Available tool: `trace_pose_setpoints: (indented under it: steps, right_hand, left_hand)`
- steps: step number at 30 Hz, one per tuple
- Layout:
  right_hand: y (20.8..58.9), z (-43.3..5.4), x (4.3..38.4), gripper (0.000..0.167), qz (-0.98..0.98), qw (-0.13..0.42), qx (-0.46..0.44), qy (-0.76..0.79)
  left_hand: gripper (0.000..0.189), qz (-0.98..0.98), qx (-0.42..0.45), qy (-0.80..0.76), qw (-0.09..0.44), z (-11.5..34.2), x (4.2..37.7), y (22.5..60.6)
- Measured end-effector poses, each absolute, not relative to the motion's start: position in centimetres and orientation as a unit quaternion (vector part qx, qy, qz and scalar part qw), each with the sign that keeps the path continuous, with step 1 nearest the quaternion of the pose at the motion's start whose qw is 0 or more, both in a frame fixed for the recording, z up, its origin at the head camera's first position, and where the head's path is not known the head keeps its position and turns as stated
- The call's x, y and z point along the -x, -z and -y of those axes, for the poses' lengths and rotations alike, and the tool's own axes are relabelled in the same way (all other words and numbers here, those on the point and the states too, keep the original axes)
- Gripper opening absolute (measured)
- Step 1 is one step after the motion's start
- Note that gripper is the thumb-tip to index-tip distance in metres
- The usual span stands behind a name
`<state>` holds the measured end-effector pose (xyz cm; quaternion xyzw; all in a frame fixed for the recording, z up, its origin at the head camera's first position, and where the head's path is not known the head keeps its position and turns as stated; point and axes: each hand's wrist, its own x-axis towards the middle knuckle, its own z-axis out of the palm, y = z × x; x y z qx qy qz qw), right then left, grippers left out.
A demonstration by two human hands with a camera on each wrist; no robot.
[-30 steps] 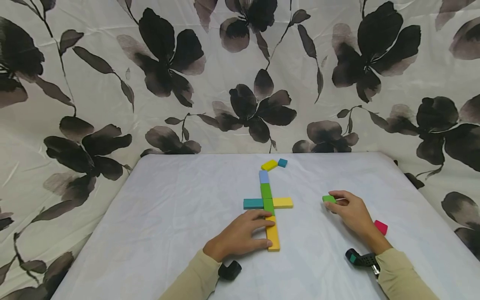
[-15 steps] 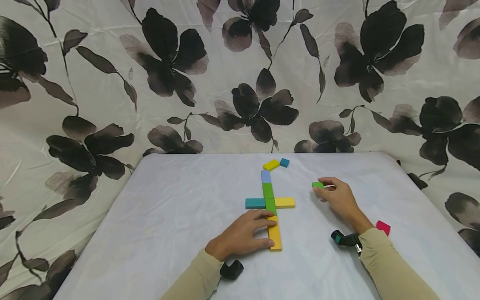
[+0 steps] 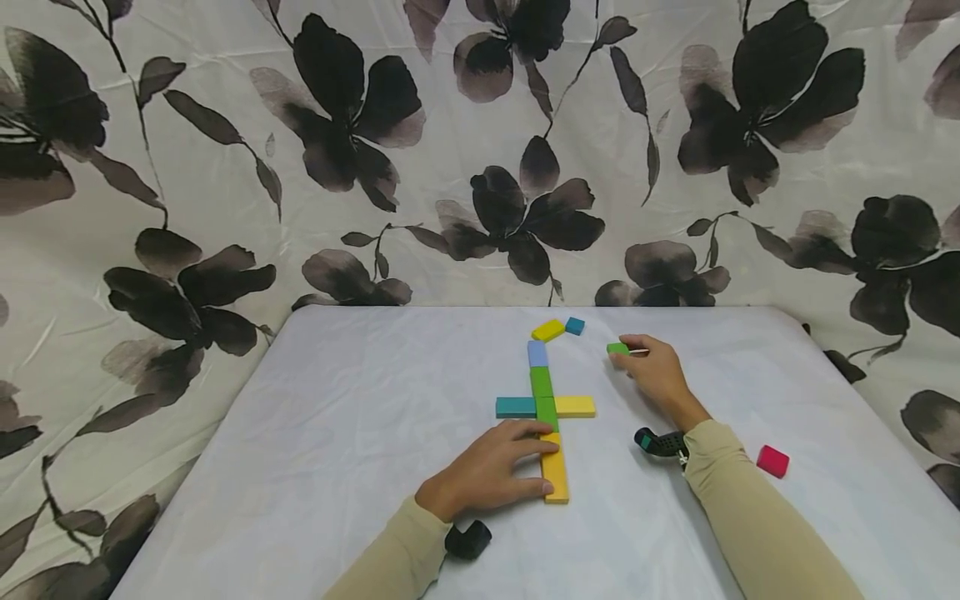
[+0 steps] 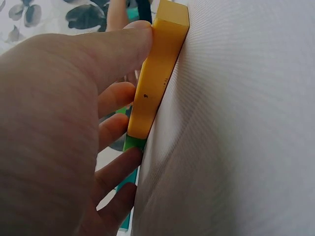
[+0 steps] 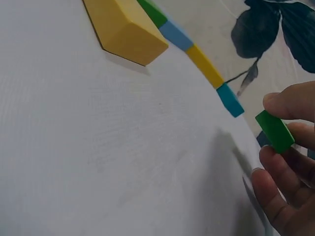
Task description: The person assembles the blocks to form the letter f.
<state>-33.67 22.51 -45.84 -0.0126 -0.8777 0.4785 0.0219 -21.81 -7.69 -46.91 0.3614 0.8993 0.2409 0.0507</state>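
Note:
A green wooden block [image 3: 617, 348] is pinched between the thumb and fingers of my right hand [image 3: 658, 373], over the far right part of the table. In the right wrist view this green block [image 5: 274, 132] is raised above the cloth, just beyond the teal end block [image 5: 230, 100]. My left hand [image 3: 491, 467] rests with spread fingers against a long orange block [image 3: 556, 479], thumb near its close end. Beyond that block run two green blocks [image 3: 542, 382] and a light blue one [image 3: 537, 354] in line. A teal block [image 3: 516, 407] and a yellow block [image 3: 575, 407] stick out sideways.
A yellow block [image 3: 548, 330] and a small blue block [image 3: 575, 326] curve off from the line's far end. To the right lies a red block [image 3: 772, 461] near my right sleeve. Flowered cloth [image 3: 450, 150] hangs behind the white table [image 3: 360, 383].
My right hand has carried the green block away from me and leftward, toward the curved far end of the line. My left hand has stayed on the orange block.

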Motion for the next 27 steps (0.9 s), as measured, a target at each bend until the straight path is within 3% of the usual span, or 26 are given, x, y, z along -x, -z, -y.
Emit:
trace_pose_setpoints:
  steps: [27]
  right_hand:
    - [46.3,-19.8,38.3,0.052,0.914,0.028,-0.002,-0.405]
  left_hand:
    - [0.056,-0.896,-0.371,-0.238,0.047,7.7,21.8,47.0]
